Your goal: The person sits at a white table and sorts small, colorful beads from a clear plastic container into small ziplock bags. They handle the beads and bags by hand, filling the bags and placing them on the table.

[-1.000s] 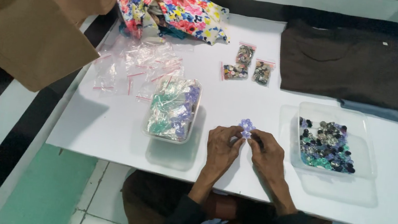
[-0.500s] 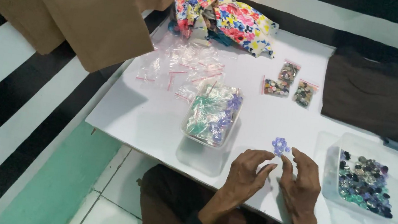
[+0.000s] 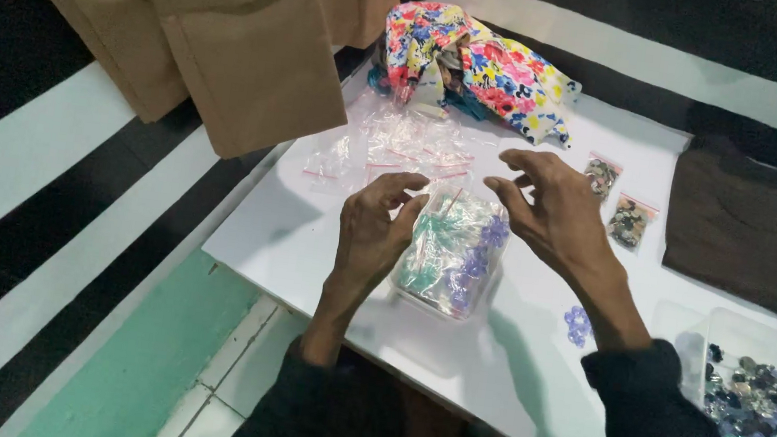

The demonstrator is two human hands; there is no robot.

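My left hand hovers at the left edge of a clear plastic box filled with small bags of green and purple pieces; its fingers are curled and empty. Above the box's right side my right hand is spread with fingers apart, holding nothing. A small purple piece lies on the white table, just below my right forearm.
A heap of empty clear zip bags lies behind the box, with floral cloth beyond. Two filled small bags, a folded brown garment and a tray of mixed beads are at right. Tan fabric hangs at left.
Both hands let go of the small purple piece, which now lies on the table, and moved up and left to the clear box. The camera came closer.
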